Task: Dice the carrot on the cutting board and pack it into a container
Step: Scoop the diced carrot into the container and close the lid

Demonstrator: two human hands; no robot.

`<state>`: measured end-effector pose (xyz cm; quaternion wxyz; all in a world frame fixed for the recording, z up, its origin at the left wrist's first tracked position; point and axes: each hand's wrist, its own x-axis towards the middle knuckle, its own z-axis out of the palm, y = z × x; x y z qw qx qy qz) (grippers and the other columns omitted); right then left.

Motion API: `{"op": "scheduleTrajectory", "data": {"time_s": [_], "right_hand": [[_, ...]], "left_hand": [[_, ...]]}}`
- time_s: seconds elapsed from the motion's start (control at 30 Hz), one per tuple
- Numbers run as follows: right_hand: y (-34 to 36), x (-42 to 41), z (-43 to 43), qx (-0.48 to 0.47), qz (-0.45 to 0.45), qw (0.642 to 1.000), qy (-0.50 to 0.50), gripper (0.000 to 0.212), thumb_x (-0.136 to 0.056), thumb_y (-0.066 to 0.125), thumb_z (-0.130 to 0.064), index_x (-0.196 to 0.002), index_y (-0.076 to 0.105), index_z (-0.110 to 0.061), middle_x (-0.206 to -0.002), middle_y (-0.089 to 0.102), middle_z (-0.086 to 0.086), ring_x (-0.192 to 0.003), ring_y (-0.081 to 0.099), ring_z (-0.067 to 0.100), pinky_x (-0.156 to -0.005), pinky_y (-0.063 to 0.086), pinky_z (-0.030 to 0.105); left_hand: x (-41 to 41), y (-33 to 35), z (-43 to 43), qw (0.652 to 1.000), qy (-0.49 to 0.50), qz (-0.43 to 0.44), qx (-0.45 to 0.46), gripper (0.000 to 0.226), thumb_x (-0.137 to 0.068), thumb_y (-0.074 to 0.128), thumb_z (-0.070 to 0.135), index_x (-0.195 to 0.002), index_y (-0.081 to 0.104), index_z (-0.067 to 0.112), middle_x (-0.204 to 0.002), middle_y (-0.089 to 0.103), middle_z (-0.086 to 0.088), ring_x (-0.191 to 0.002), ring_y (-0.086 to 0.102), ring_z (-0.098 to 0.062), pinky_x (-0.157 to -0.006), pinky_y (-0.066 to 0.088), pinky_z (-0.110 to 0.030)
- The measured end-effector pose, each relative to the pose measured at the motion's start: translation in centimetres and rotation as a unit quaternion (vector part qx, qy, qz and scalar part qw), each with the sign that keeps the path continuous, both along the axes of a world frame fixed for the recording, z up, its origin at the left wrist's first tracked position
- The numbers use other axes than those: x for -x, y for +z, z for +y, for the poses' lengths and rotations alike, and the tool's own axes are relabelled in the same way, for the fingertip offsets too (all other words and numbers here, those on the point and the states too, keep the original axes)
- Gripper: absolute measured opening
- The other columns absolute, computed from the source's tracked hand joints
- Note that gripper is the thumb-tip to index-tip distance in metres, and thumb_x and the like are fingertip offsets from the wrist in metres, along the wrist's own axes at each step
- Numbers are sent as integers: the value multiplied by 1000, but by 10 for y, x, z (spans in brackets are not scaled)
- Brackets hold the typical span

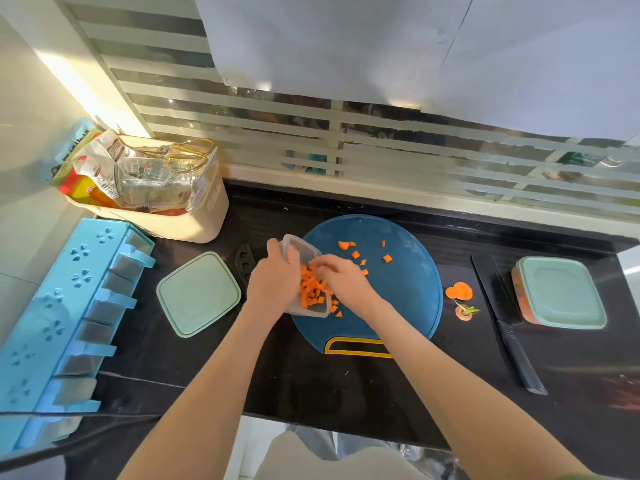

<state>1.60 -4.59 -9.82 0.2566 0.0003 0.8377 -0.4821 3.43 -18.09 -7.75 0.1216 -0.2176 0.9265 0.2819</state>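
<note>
A round blue cutting board point(398, 299) lies on the black counter. My left hand point(275, 275) grips a clear plastic container point(304, 252), tilted with its mouth toward the board's left edge. Diced carrot point(311, 291) lies heaped inside it. My right hand point(341, 275) rests at the container's mouth, fingers curled on carrot dice. Several loose carrot cubes point(363, 258) are scattered on the board beyond my right hand, and a few lie near the container's lower corner.
A pale green lid point(199, 294) lies left of the board. Carrot end scraps point(460, 299) sit right of it, then a dark knife point(509, 323) and a lidded container point(561, 292). A blue spice rack point(69, 323) and a beige bin point(166, 199) stand at left.
</note>
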Motion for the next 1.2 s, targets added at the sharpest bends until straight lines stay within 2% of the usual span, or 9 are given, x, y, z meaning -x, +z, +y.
{"op": "scheduleTrajectory", "data": {"time_s": [0.1, 0.2, 0.27, 0.4, 0.57, 0.67, 0.83, 1.03, 1.2], "right_hand": [[-16, 9, 19, -92, 92, 991, -6, 36, -96, 47, -7, -128, 56, -19, -130, 58, 3, -124, 50, 22, -102, 42, 36], [-26, 16, 34, -199, 75, 973, 86, 71, -90, 63, -36, -150, 27, -28, -158, 26, 1, -143, 22, 29, -112, 24, 54], [-30, 14, 33, -237, 62, 954, 174, 92, -84, 64, -56, -154, 10, -33, -163, 7, 0, -148, 7, 28, -115, 12, 54], [-46, 2, 27, -311, 138, 891, 299, 92, -81, 61, -64, -153, 8, -40, -163, -2, -2, -149, -3, 23, -118, 2, 50], [-57, -9, 31, -358, 252, 846, 306, 63, -92, 54, -52, -147, 32, -31, -156, 24, 4, -138, 28, 29, -110, 25, 47], [-64, -11, 34, -361, 333, 822, 289, 36, -94, 60, -33, -126, 55, -18, -127, 53, 11, -108, 55, 32, -85, 48, 42], [-69, -1, 36, -360, 250, 867, 235, 30, -100, 45, -11, -130, 40, -11, -130, 40, 14, -110, 45, 27, -91, 43, 33], [-31, 14, 6, -111, 119, 987, 12, 9, -103, 41, -15, -103, 49, -10, -106, 44, 4, -87, 42, 12, -76, 30, 19], [-14, 9, -29, -50, 91, 980, 169, 19, -100, 47, -19, -113, 59, -11, -102, 53, 1, -81, 50, 10, -76, 39, 26]], "left_hand": [[-9, -11, -21, 999, 9, -14, -33, 38, -103, 29, 31, -134, 35, 11, -118, 53, -20, -102, 59, -40, -87, 48, -44], [-18, -20, -38, 982, 107, 25, -151, 37, -101, 28, 41, -125, 43, 17, -103, 63, -19, -90, 64, -40, -83, 53, -54], [-23, -20, -47, 973, 139, 34, -182, 35, -101, 26, 45, -123, 43, 24, -93, 64, -14, -84, 65, -34, -81, 54, -51], [-36, -19, -57, 962, 147, 45, -223, 33, -101, 28, 49, -124, 43, 31, -86, 64, -9, -80, 65, -26, -76, 58, -44], [-36, -21, -62, 930, 203, 50, -303, 29, -100, 33, 50, -123, 42, 33, -87, 65, -14, -76, 64, -26, -66, 58, -37], [-33, -22, -62, 924, 212, 42, -317, 26, -100, 34, 50, -120, 41, 35, -87, 65, -15, -75, 64, -25, -61, 57, -33], [-30, -21, -57, 943, 180, 36, -279, 33, -101, 29, 48, -125, 42, 29, -93, 65, -14, -80, 65, -27, -64, 55, -33], [-24, -18, -45, 960, 145, 35, -237, 43, -101, 32, 41, -132, 43, 12, -102, 65, -23, -80, 67, -37, -71, 57, -42], [-19, -20, -35, 960, 129, 16, -248, 41, -101, 28, 47, -132, 39, 23, -104, 64, -19, -86, 65, -35, -82, 55, -47]]}}
